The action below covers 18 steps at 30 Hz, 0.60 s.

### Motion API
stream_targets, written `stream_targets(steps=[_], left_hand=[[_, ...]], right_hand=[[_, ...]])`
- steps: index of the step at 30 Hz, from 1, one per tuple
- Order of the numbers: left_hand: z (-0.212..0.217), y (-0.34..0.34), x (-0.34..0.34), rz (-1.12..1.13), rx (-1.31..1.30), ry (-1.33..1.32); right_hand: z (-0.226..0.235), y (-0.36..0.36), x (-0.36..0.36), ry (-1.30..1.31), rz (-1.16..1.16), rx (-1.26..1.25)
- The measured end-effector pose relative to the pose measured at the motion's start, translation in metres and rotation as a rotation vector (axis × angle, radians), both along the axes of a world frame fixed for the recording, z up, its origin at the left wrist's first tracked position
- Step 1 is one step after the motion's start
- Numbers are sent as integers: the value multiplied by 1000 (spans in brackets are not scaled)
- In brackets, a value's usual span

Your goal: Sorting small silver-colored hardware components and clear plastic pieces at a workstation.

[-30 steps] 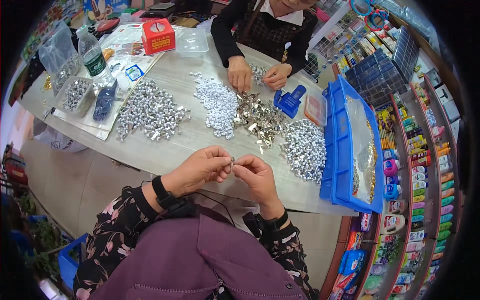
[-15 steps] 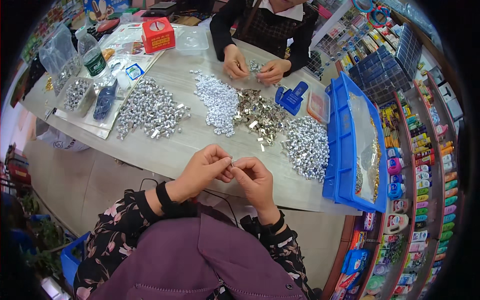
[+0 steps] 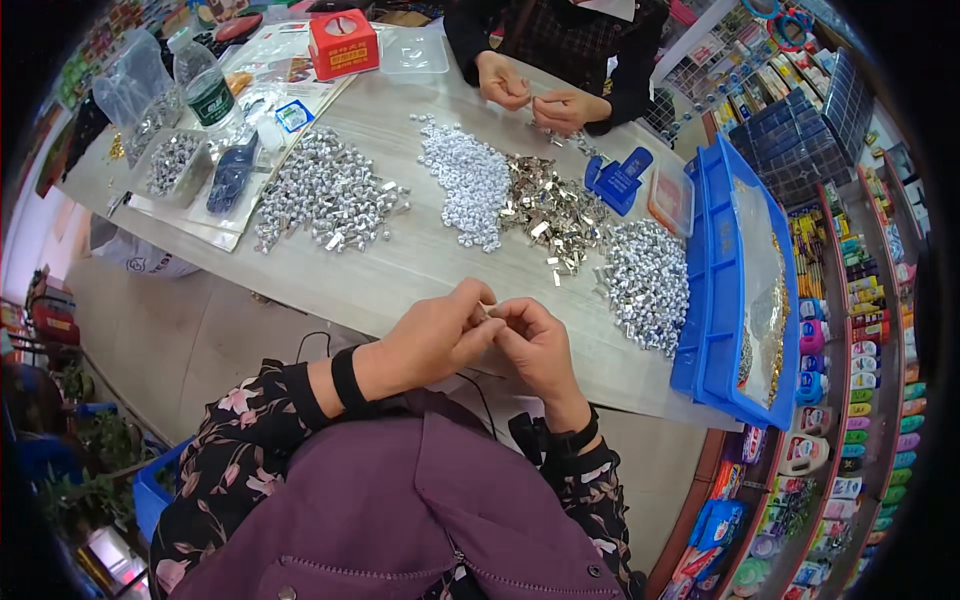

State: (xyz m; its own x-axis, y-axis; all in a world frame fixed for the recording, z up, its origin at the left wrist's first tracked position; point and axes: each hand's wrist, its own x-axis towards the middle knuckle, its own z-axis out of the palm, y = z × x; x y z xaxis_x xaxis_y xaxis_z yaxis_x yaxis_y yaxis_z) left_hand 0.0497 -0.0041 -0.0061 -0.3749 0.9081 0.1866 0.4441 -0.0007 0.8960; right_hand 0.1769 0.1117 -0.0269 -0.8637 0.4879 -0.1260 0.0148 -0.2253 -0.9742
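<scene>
Small piece (image 3: pixel 488 314), mostly hidden in the head view, is over the near tabletop (image 3: pixel 400 290), pinched by the fingers of the left hand (image 3: pixel 438 325) and right hand (image 3: pixel 538 345), their tips closed together. At right, the blue tray (image 3: pixel 703 290) holds gold bits (image 3: pixel 778 340). At far left, a clear tub (image 3: pixel 190 195) holds silver bits (image 3: pixel 172 162), near a bottle (image 3: pixel 210 97). Farther off stands a red box (image 3: pixel 343 45). Heaps of silver beads (image 3: pixel 325 190), white beads (image 3: pixel 465 185) and metal pieces (image 3: pixel 550 210) lie between the near hands and a co-worker's hands (image 3: pixel 565 108).
</scene>
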Motion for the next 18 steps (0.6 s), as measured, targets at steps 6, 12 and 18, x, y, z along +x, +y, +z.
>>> stream_targets(steps=[6,12,18], left_hand=[[-3,8,-19,-80,-75,-268],[19,8,-98,197,-351,542],[6,37,-79,4,-121,631]], right_hand=[[-2,3,-5,-30,8,43],[17,57,13,-185,-109,480],[22,76,7,-507,-127,1019]])
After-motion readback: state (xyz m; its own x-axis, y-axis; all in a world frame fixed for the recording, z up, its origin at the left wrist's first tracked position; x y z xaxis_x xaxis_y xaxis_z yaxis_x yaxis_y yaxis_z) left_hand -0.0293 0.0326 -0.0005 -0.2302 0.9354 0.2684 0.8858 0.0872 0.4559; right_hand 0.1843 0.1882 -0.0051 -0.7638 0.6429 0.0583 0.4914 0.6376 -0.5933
